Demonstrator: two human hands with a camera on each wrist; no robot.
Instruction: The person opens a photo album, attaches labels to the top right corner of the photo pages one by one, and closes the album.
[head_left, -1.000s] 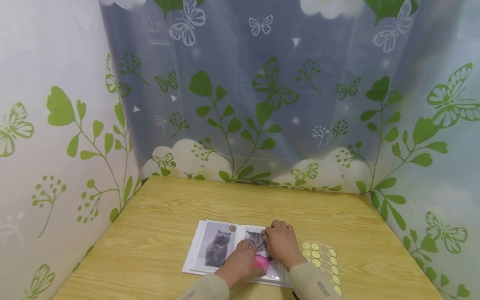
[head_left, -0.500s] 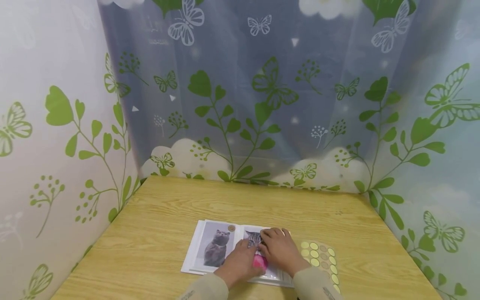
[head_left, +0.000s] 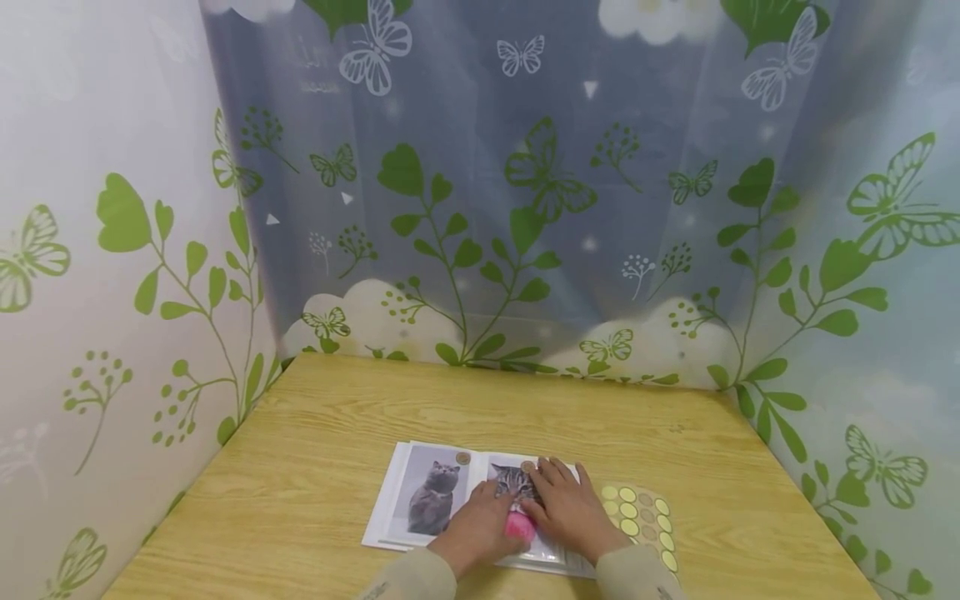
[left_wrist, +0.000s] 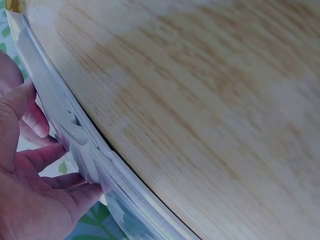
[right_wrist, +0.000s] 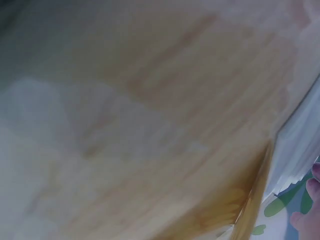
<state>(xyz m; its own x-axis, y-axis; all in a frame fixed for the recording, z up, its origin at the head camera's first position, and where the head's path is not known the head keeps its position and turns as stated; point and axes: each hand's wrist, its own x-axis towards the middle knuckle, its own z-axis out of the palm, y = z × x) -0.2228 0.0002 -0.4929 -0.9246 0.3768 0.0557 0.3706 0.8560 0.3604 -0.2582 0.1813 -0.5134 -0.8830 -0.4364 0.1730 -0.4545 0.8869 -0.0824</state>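
Note:
A photo album [head_left: 386, 523] lies spread on the wooden table. Its left page shows a grey cat photo [head_left: 433, 500] with a round brown sticker [head_left: 462, 458] in the upper right corner. On the right page is a tabby cat photo [head_left: 504, 475] with a pink area, bearing a similar brown sticker [head_left: 528, 467] near its top. My left hand [head_left: 480, 527] rests across the album's middle and lower right page, fingers extended; in the left wrist view its fingertips [left_wrist: 92, 190] touch the pages. My right hand [head_left: 573, 508] lies on the right page's right side, fingers extended just beside that sticker.
A sheet of round stickers [head_left: 647, 523], yellow with some brown spots, lies right of the album, partly under the right forearm. The table [head_left: 315, 442] meets printed curtains [head_left: 465, 208] at the back and sides. In the right wrist view the sheet's edge [right_wrist: 255, 200] tilts up.
My right hand's fingers first bend at the tabby photo's upper corner, then cover it, and now lie straighter and further right, exposing the brown sticker. The left hand stays nearly still.

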